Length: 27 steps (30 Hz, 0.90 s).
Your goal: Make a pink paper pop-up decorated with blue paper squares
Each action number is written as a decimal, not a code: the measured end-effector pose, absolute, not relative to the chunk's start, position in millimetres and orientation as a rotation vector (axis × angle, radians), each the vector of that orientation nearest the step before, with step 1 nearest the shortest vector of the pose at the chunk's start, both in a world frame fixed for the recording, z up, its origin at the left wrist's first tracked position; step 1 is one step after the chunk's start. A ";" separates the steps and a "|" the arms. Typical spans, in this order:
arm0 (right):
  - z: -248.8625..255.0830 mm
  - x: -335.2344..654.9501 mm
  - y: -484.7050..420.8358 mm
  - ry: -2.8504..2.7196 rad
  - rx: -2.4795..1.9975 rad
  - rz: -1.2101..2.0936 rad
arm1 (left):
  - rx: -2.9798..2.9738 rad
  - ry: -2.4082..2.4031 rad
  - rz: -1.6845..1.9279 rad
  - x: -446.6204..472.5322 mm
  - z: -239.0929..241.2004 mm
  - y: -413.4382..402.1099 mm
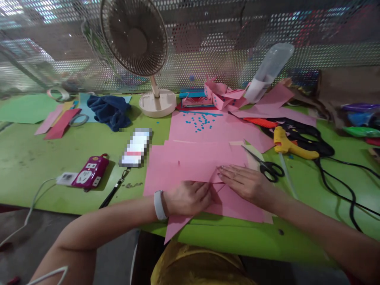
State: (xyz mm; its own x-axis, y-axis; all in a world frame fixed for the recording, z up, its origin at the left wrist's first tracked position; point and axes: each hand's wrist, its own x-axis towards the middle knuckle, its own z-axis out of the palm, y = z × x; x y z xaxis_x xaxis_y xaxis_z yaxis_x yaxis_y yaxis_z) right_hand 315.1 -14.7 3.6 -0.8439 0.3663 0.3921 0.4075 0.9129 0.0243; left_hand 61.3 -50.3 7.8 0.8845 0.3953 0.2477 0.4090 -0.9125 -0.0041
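Note:
A pink paper sheet (190, 164) lies folded on the green table (35, 158), on top of other pink sheets. My left hand (188, 198) is curled, its fingers pinching a folded edge of this sheet near the table's front. My right hand (245, 182) lies flat beside it, fingers stretched out and pressed down on the same fold. Black-handled scissors (267, 165) rest just right of my right hand.
A desk fan (139, 47) stands at the back centre. A yellow glue gun (289, 147) with black cables lies at the right. A pink power strip (90, 172), a lanyard card (135, 147) and a blue cloth (111, 111) lie left. Pink paper scraps (222, 97) pile behind.

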 end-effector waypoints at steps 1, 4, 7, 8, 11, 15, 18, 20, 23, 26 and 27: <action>3.3 315.3 -14.2 -2.698 -0.548 -0.166 | -2.938 -0.487 -0.437 59.7 8.9 -51.9; 1.9 315.5 -13.6 -2.691 -0.510 -0.245 | -2.794 -0.396 -0.530 56.9 13.5 -55.6; 1.5 315.3 -14.3 -2.670 -0.471 -0.326 | -2.737 -0.801 -0.457 58.2 13.2 -57.0; 2.1 315.2 -14.8 -2.677 -0.466 -0.341 | -2.734 -0.943 -0.430 59.0 11.3 -57.1; 5.9 315.0 -16.9 -2.720 -0.474 -0.341 | -2.791 -1.178 -0.399 60.3 3.9 -57.0; 10.2 315.2 -18.4 -2.724 -0.455 -0.310 | -2.883 -1.221 -0.364 60.3 -0.5 -56.3; 6.7 316.2 -19.4 -2.723 -0.418 -0.261 | -2.914 -1.236 -0.379 59.9 -0.7 -56.5; 2.0 317.3 -20.9 -2.709 -0.417 -0.210 | -2.928 -1.236 -0.405 59.6 -1.3 -57.3; -2.3 318.5 -23.1 -2.678 -0.426 -0.145 | -2.937 -1.224 -0.451 59.1 -2.2 -58.4; 0.8 318.7 -22.5 -2.693 -0.401 -0.147 | -2.942 -1.203 -0.483 58.9 -0.6 -57.9; 2.8 318.7 -21.9 -2.706 -0.388 -0.156 | -2.943 -1.187 -0.490 59.1 0.6 -57.3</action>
State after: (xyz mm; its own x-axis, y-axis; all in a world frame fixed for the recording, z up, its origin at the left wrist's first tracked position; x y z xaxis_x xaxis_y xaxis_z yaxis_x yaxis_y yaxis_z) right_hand 318.7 -21.9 2.8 -0.8813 0.2462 0.4033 0.2910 0.9553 0.0528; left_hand 59.1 -57.3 0.6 0.6806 0.6873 0.2538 0.6662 -0.7247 0.1760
